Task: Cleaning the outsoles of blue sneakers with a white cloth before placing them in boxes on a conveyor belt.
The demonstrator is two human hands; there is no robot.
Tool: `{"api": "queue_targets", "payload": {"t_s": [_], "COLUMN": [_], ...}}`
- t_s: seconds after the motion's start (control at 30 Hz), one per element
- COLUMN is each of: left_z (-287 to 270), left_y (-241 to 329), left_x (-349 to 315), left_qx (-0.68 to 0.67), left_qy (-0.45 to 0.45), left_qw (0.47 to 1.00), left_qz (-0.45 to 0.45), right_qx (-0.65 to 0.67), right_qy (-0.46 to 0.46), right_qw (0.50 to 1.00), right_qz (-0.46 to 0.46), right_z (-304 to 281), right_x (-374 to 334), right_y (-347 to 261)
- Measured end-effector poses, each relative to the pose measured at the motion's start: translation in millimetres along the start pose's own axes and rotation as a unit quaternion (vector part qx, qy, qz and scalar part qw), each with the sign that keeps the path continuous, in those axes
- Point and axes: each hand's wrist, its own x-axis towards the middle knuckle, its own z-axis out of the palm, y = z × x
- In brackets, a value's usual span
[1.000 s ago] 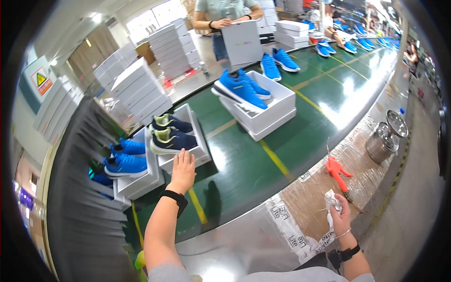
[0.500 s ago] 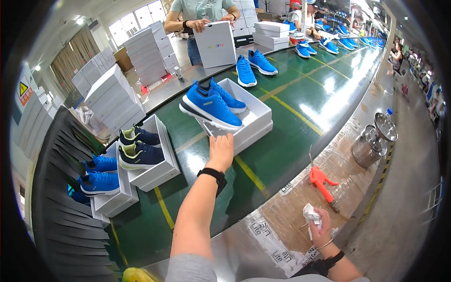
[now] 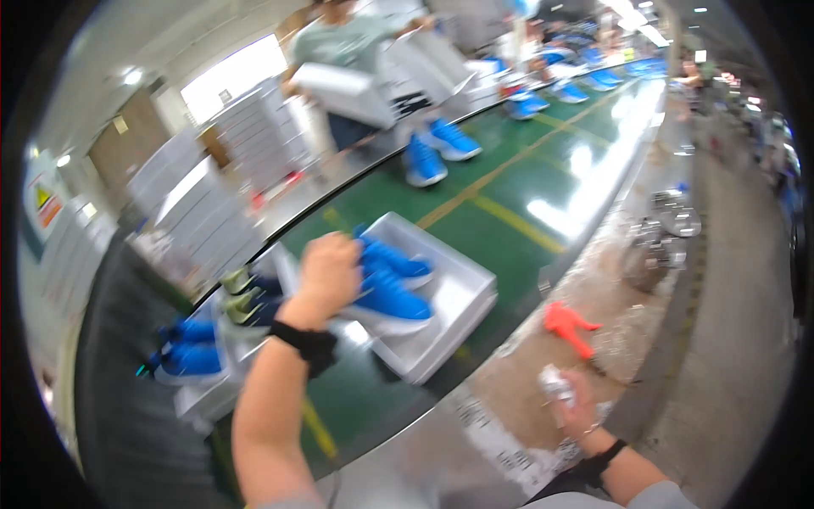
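Observation:
My left hand (image 3: 329,270), smeared by motion, is closed over the heel end of a blue sneaker (image 3: 393,304) with a white sole. That sneaker rests with its mate (image 3: 405,261) on an open white shoebox (image 3: 454,318), heels jutting past the box's left edge. The fingers hide the heel. Lower right, over the brown-covered ledge, my right hand (image 3: 578,405) is closed around a crumpled white tissue or cloth (image 3: 555,383). Just beyond it lies a red-orange air blow gun (image 3: 570,329).
On the green conveyor (image 3: 509,178), boxed dark sneakers (image 3: 246,305) and boxed blue sneakers (image 3: 191,352) stand left, near black strip curtains (image 3: 127,356). Loose blue sneakers (image 3: 424,157) sit beyond. Across the belt a person (image 3: 348,51) handles a white box (image 3: 348,89). Metal containers (image 3: 657,242) stand right.
My left hand has moved from the shoebox's near edge up to the sneaker's heel. The shoebox appears closer and turned. The person opposite has opened the white box. My right hand keeps its hold.

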Motion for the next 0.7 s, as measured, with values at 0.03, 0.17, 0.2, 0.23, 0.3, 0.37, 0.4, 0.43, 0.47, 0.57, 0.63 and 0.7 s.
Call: {"api": "queue_targets", "payload": {"t_s": [0.03, 0.17, 0.2, 0.23, 0.3, 0.37, 0.4, 0.43, 0.47, 0.57, 0.63, 0.7], "left_z": [7, 55, 57, 71, 74, 60, 48, 33, 14, -30, -82, -126], "left_y": [-22, -88, -83, -100, -108, -99, -91, -79, -67, -61, -45, -34], "left_x": [5, -15, -8, -15, -13, -14, -19, -24, -25, -45, -57, -76], "left_qx": [0.065, 0.198, 0.189, 0.209, 0.224, 0.228, 0.219, 0.209, 0.232, 0.275, 0.246, 0.193], "left_qy": [-0.034, -0.26, -0.334, -0.281, -0.263, -0.253, -0.229, -0.208, -0.201, -0.092, -0.029, 0.039], "left_qw": [0.997, 0.944, 0.915, 0.931, 0.932, 0.937, 0.945, 0.951, 0.946, 0.949, 0.96, 0.97], "left_qz": [0.008, -0.05, -0.127, -0.107, -0.11, -0.083, -0.086, -0.09, -0.1, -0.125, -0.131, -0.142], "right_qx": [-0.014, 0.031, 0.012, 0.028, 0.043, 0.064, 0.068, 0.068, 0.07, 0.053, 0.052, 0.054], "right_qy": [-0.001, -0.046, -0.021, -0.031, -0.03, -0.026, -0.015, -0.017, -0.02, -0.001, 0.007, 0.01], "right_qw": [1.0, 0.998, 0.999, 0.999, 0.998, 0.997, 0.997, 0.997, 0.997, 0.999, 0.999, 0.998], "right_qz": [-0.001, 0.018, 0.034, 0.025, 0.023, 0.033, 0.032, 0.031, 0.029, 0.004, -0.005, -0.012], "right_z": [4, 15, 13, 12, 9, 4, 4, 5, 5, 5, 8, 12], "right_x": [-1, -6, -6, -7, -13, -13, -13, -14, -15, -17, -20, -25], "right_y": [-6, -24, -27, -31, -40, -47, -45, -42, -38, -38, -37, -35]}}
